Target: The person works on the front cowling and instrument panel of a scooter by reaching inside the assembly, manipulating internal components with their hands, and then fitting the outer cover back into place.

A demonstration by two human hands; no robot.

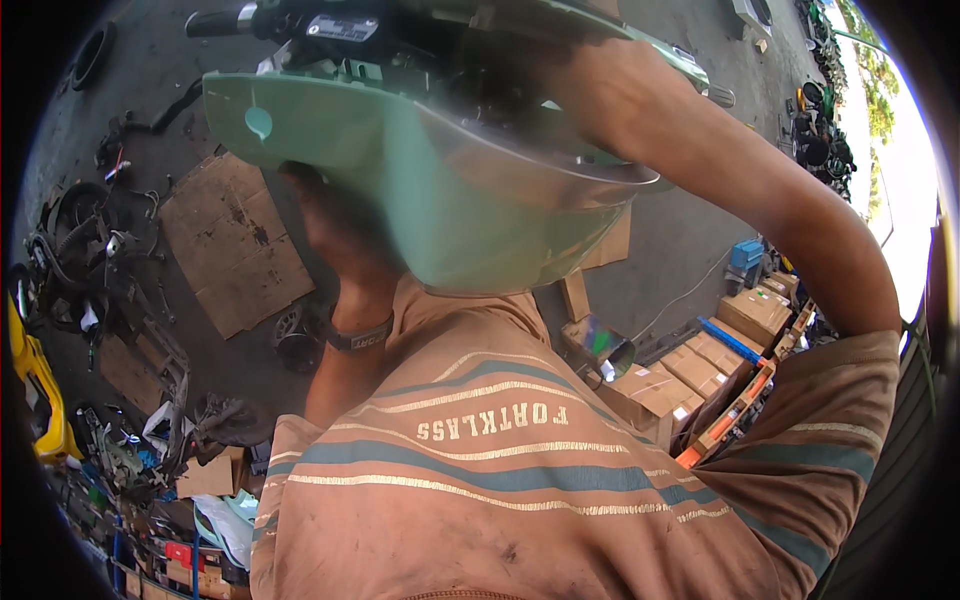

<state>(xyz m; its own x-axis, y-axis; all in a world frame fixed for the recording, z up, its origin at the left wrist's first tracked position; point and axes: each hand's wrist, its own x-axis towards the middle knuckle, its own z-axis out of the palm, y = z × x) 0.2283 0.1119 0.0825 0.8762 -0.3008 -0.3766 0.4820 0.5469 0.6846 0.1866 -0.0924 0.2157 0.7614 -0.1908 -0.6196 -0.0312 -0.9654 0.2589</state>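
Note:
A pale green scooter front fairing (440, 190) fills the upper middle, with a clear curved edge along its top. Behind it sits the scooter's handlebar, whose black grip (222, 22) sticks out at the upper left. From above, my right hand (615, 95) reaches over the fairing into the dark space behind it; its fingers are hidden and blurred. My left hand (345, 225) is raised beneath the fairing's left part, close against its underside. The panel and shadow cover most of its fingers, so I cannot see what it touches.
Flattened cardboard (237, 240) lies on the grey floor to the left, beside a heap of metal and scooter parts (95, 250). A yellow panel (40, 380) stands at the far left. Cardboard boxes (690, 370) are stacked at the right. A tire (93, 55) lies at the upper left.

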